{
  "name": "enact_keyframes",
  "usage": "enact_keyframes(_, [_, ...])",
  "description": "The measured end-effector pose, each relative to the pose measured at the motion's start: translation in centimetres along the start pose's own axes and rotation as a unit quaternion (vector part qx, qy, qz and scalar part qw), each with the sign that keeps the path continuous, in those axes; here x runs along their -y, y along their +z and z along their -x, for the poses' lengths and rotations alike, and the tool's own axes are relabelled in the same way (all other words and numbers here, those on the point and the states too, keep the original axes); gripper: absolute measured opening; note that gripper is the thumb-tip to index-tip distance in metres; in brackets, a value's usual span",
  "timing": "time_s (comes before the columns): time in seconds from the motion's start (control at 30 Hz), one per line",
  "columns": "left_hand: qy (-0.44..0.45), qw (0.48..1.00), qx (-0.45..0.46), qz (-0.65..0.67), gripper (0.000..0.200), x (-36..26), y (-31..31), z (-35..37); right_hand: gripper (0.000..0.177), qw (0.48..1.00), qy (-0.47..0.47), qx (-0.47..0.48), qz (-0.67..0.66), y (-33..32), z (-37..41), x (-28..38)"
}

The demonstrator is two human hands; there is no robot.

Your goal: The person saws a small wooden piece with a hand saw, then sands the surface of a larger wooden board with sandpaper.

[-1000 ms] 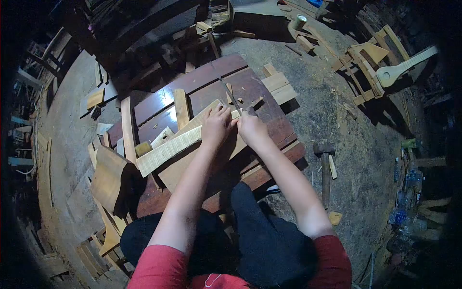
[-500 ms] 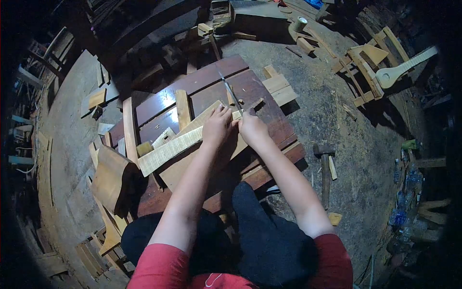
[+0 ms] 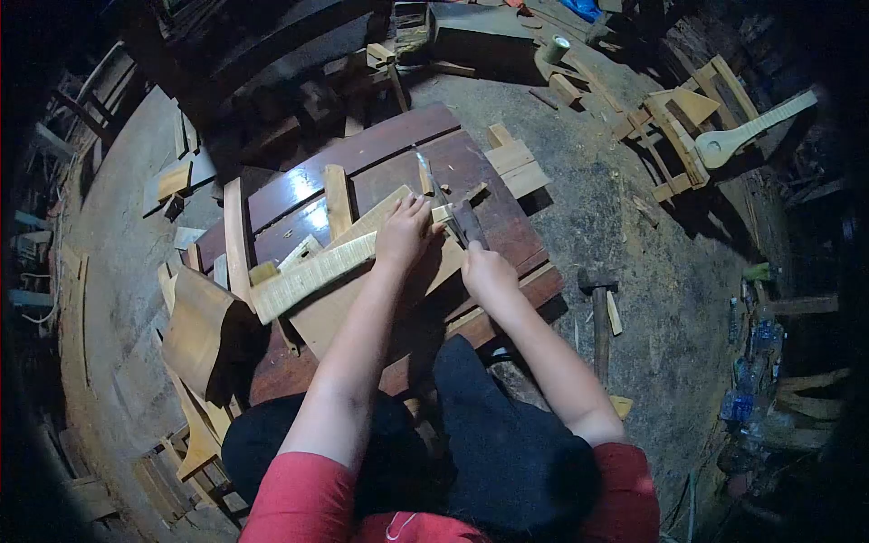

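A long pale wooden strip (image 3: 317,274), wide at its left end and narrower to the right, lies slantwise over a flat board (image 3: 339,308) on a reddish-brown slatted table (image 3: 502,204). My left hand (image 3: 405,233) is closed over the strip's narrow end, pressing on it with the fingers across the top. My right hand (image 3: 490,274) grips a tool that looks like a handsaw (image 3: 465,224), its blade pointing away beside the strip's right end. The tool's handle is mostly hidden in my fist. Small wood offcuts (image 3: 476,192) lie near the blade.
A curved wooden block (image 3: 201,326) stands at the table's left side. A hammer (image 3: 600,312) lies on the floor at right. Further right, a pale lute-shaped piece (image 3: 724,145) rests on a wooden frame (image 3: 670,149). Plastic bottles (image 3: 744,385) lie at the right edge.
My right hand has drawn the saw back toward me, down and slightly right, and more of its broad side shows. My left hand stays on the strip. The view has shifted slightly.
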State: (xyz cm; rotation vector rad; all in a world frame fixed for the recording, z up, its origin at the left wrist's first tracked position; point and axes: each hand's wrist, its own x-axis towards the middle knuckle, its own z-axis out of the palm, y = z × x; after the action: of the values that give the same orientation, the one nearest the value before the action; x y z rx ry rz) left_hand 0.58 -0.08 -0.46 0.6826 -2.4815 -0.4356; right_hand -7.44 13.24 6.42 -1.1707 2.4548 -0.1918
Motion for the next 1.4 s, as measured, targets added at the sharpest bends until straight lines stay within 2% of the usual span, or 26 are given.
enact_keyframes(0.07, [0.019, 0.999, 0.032, 0.016, 0.038, -0.3, -0.9, -0.2, 0.019, 1.000, 0.000, 0.014, 0.009, -0.1, 0.3, -0.2])
enact_keyframes(0.2, [0.034, 0.999, 0.021, 0.018, 0.033, 0.0, -0.5, -0.1, 0.019, 1.000, -0.004, 0.009, -0.017, -0.5, 0.1, 0.7])
enact_keyframes(0.3, [0.051, 0.998, 0.025, -0.001, 0.037, 0.2, -0.2, -0.1, 0.021, 0.999, -0.007, 0.003, -0.032, -0.4, -1.0, 0.7])
enact_keyframes(0.53, [0.039, 0.998, 0.031, 0.027, 0.033, 0.0, -0.7, -0.3, 0.023, 0.998, -0.012, -0.032, -0.047, 0.9, -5.4, 1.7])
enact_keyframes(0.67, [0.032, 0.999, 0.031, 0.013, 0.033, -0.3, -0.6, -0.2, 0.024, 0.997, -0.013, -0.060, -0.057, 1.3, -4.1, 1.2])
enact_keyframes(0.73, [0.035, 0.999, 0.016, 0.009, 0.033, -0.2, -0.5, 0.1, 0.023, 0.999, -0.015, -0.037, -0.012, 1.0, -3.0, 0.8])
enact_keyframes(0.9, [0.017, 0.999, 0.043, -0.002, 0.034, -0.4, -0.8, -0.2, 0.021, 1.000, 0.005, -0.018, -0.013, 0.3, 1.9, -0.2])
enact_keyframes(1.03, [0.023, 0.999, 0.035, -0.020, 0.033, 0.0, -0.3, -0.1, 0.020, 1.000, 0.002, 0.001, -0.013, 0.3, 2.3, -0.7])
enact_keyframes(1.17, [0.012, 1.000, 0.025, 0.014, 0.036, -0.4, -0.6, -0.2, 0.021, 0.998, -0.035, -0.026, -0.037, -0.2, -1.9, 0.6])
enact_keyframes(1.23, [0.001, 0.999, 0.031, 0.015, 0.037, -0.2, -0.7, -0.3, 0.024, 0.999, -0.029, -0.008, -0.040, -0.3, -4.8, 1.2])
enact_keyframes(1.3, [0.001, 1.000, 0.017, 0.011, 0.038, 0.1, -0.4, -0.4, 0.026, 0.999, -0.019, 0.010, -0.040, 0.1, -5.2, 1.5])
enact_keyframes(1.4, [0.010, 1.000, 0.008, -0.022, 0.038, -0.3, -0.3, -0.2, 0.025, 0.999, -0.014, -0.022, -0.037, 0.3, -4.4, 1.4])
